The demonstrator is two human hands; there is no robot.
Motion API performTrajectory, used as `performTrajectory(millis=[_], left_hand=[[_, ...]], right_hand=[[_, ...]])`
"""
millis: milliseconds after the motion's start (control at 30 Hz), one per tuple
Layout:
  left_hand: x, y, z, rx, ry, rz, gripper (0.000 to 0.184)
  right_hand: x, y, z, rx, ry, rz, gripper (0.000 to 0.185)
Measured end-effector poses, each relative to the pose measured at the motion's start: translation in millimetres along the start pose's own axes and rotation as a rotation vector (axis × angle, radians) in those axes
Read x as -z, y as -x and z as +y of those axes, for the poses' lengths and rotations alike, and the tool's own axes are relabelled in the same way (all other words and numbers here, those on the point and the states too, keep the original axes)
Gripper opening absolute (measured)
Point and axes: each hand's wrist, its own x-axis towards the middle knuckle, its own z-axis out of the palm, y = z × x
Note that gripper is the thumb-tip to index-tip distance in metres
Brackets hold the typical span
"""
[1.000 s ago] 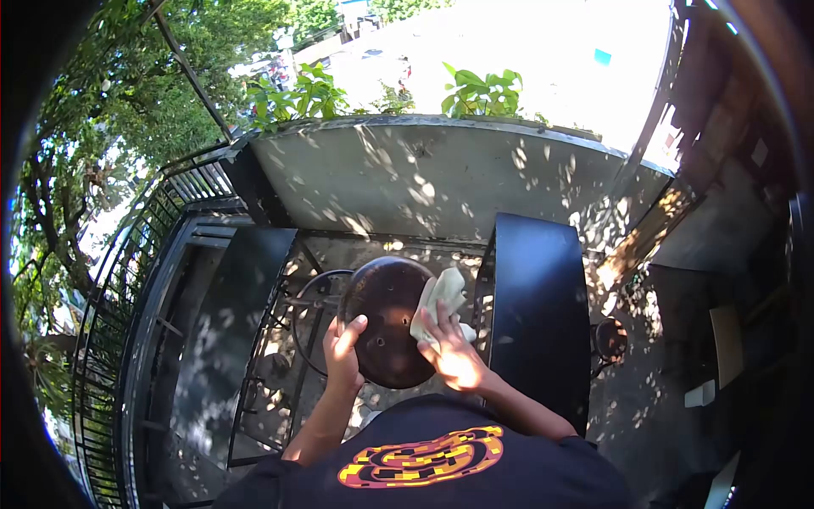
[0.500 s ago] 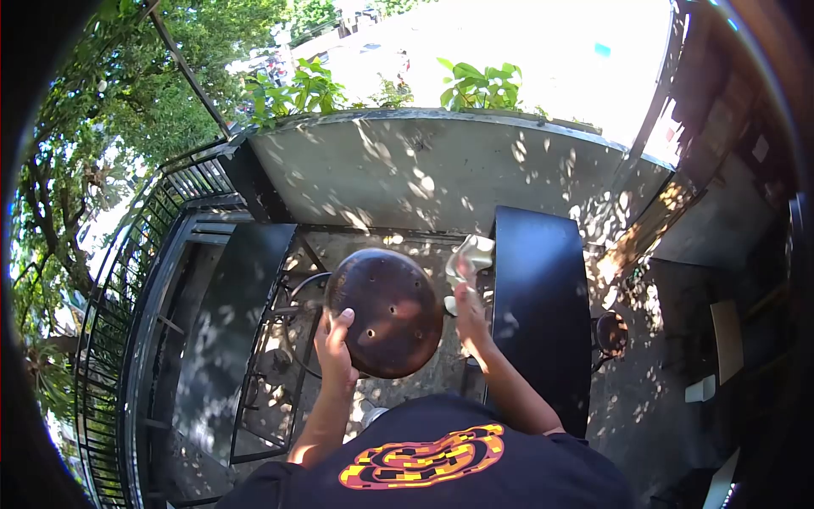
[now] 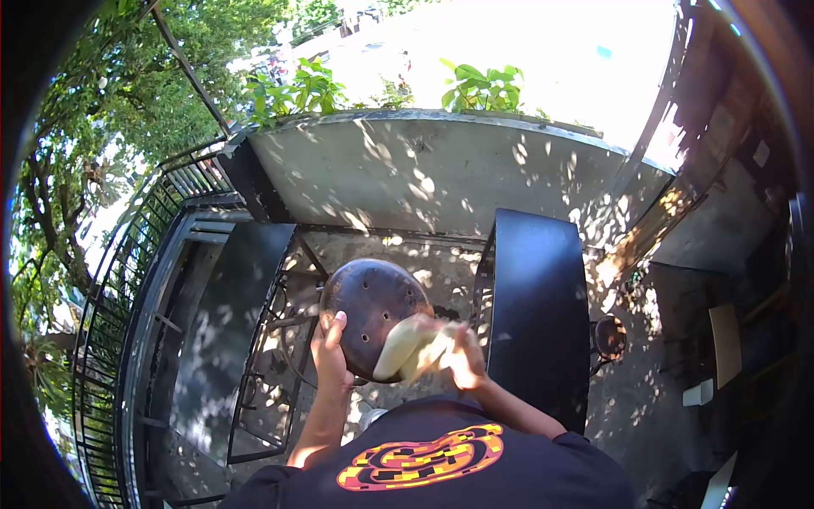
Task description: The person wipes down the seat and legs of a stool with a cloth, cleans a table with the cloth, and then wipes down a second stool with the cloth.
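A stool's round brown seat [image 3: 360,293], with several small holes in it, is tilted toward me in front of my body. Its curved metal frame shows behind and to the left. My left hand [image 3: 331,360] grips the seat's lower left edge, thumb on top. A pale cloth [image 3: 411,349] is bunched in my right hand [image 3: 465,360] and lies against the lower right part of the seat. Motion blurs the cloth and the fingers around it.
Black tables stand on either side, one at left [image 3: 225,339] and one at right [image 3: 538,314]. Another round stool [image 3: 609,336] is beyond the right table. A concrete wall [image 3: 398,174] closes the far side; a metal railing [image 3: 114,365] runs along the left.
My right hand has brought the cloth down and left, from beside the seat onto its lower right part. The seat has shifted slightly left and down, with my left hand still gripping it.
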Motion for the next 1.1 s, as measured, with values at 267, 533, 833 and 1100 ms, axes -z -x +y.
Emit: performTrajectory(millis=[267, 533, 833, 1100], left_hand=[[-15.2, 9.1, -16.8, 0.073, 0.009, -0.196, 0.031], [-4.3, -13.8, -9.9, 0.142, 0.129, -0.186, 0.056], [8.7, -9.3, -21.1, 0.145, -0.043, -0.214, 0.047], [-4.9, -4.3, -28.7, 0.267, 0.141, -0.268, 0.048]], right_hand=[[-40.2, -78.3, -21.1, 0.338, 1.247, 0.228, 0.072], [-50.0, -17.9, -26.9, 0.071, 0.351, -0.657, 0.056], [-26.1, -58.3, -64.0, 0.252, -0.027, 0.537, 0.065], [-52.7, -46.5, -32.4, 0.356, 0.546, -0.34, 0.056]])
